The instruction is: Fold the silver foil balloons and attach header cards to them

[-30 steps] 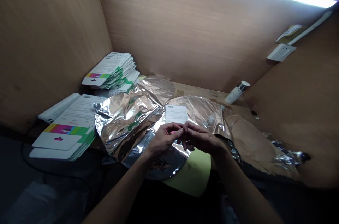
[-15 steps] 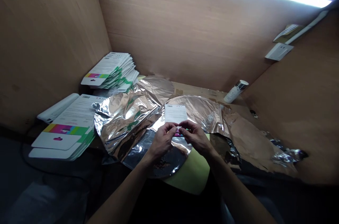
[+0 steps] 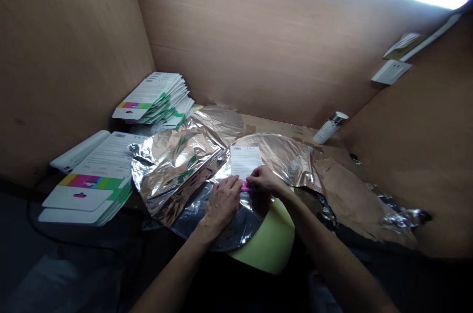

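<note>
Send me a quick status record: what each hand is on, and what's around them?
left hand: flat on silver foil sheet, beside pink strip
right hand: fingertips at the pink strip
above hands: printed white card, lying on the foil
nearby: stacked rainbow-striped cards; white bottle with silver cap

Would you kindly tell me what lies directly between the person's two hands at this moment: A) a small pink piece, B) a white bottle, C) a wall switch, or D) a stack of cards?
A: the small pink piece sits between the left hand and the right hand, just below the printed white card.
</note>
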Available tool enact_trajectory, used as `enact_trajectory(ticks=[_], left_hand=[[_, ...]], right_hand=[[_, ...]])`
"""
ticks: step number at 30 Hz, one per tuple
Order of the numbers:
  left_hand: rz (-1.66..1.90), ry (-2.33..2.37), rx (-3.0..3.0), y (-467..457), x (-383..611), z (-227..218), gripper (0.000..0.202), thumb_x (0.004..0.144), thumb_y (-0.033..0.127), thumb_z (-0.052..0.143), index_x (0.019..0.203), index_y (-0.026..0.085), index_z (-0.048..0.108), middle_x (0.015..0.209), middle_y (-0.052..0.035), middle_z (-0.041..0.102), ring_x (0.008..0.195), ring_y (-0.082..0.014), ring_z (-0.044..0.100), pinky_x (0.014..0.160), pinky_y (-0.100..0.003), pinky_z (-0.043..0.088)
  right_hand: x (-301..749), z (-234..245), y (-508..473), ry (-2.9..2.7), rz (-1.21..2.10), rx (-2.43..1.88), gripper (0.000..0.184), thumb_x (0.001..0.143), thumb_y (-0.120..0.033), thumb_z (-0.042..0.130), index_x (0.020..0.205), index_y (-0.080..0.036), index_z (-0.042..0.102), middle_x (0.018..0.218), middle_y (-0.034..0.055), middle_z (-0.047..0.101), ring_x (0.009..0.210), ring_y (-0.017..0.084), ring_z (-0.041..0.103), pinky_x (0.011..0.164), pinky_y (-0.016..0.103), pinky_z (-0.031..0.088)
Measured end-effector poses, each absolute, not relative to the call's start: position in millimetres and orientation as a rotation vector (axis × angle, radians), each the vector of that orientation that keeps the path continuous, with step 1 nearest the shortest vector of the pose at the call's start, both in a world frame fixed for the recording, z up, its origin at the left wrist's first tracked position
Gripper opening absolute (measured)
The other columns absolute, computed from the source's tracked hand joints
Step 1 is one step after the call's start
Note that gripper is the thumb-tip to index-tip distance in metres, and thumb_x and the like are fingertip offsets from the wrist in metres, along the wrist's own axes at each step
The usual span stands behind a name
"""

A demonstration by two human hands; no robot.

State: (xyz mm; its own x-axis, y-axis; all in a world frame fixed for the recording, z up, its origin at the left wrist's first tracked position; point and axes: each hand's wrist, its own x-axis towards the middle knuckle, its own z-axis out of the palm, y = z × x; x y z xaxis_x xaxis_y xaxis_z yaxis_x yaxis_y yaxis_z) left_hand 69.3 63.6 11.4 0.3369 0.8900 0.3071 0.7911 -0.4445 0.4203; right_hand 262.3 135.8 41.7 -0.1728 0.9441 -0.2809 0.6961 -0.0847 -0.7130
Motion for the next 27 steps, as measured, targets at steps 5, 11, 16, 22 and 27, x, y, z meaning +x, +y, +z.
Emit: enact_trajectory(ticks=[5, 11, 16, 22, 27], left_hand=[[0.677, 1.544, 2.425, 65, 68, 16, 0.028, 0.101, 0.018, 0.049, 0.122, 0.027, 0.065, 0.143, -0.0065, 0.060, 0.123, -0.0271, 0.058, 0.096, -0.043, 0.044], [0.640, 1.599, 2.497, 67, 76, 25, 0.030, 0.094, 0.039, 0.064, 0.118, 0.021, 0.064, 0.127, -0.0121, 0.065, 0.113, -0.0313, 0.059, 0.090, -0.044, 0.044], [0.816, 1.669, 2.559, 65, 73, 53, 0.025, 0.094, 0.030, 0.058, 0.115, 0.018, 0.067, 0.101, -0.0124, 0.069, 0.095, -0.0312, 0.061, 0.083, -0.043, 0.043], [1.159, 1.207, 2.182, 21, 84, 95, 0.041, 0.101, 0.035, 0.048, 0.063, 0.021, 0.055, 0.055, 0.0006, 0.052, 0.053, -0.0163, 0.050, 0.056, -0.030, 0.040], [0.783, 0.784, 2.187, -1, 125, 92, 0.046, 0.089, 0.046, 0.067, 0.132, 0.031, 0.061, 0.118, -0.0048, 0.075, 0.101, -0.0291, 0.072, 0.084, -0.039, 0.058]], right_hand=[[287, 48, 139, -1.859, 0.727, -2.023, 0.032, 0.073, -0.042, 0.081, 0.063, -0.018, 0.063, 0.077, 0.0138, 0.069, 0.090, 0.028, 0.064, 0.071, 0.030, 0.039], [298, 58, 124, -1.831, 0.827, -1.969, 0.047, 0.087, -0.054, 0.067, 0.058, -0.018, 0.058, 0.053, 0.0042, 0.055, 0.063, 0.020, 0.058, 0.061, 0.029, 0.037], [283, 81, 85, -1.720, 1.022, -1.601, 0.054, 0.098, -0.066, 0.043, 0.088, -0.018, 0.066, 0.064, -0.0001, 0.056, 0.054, 0.013, 0.046, 0.052, 0.025, 0.038], [365, 101, -29, -1.309, 0.802, -1.329, 0.038, 0.079, -0.042, 0.083, 0.108, -0.021, 0.070, 0.097, 0.0062, 0.069, 0.076, 0.018, 0.059, 0.070, 0.031, 0.051], [503, 73, -185, -0.686, 0.586, -1.509, 0.030, 0.072, -0.043, 0.085, 0.086, -0.019, 0.074, 0.075, 0.0061, 0.072, 0.071, 0.025, 0.068, 0.063, 0.036, 0.056]])
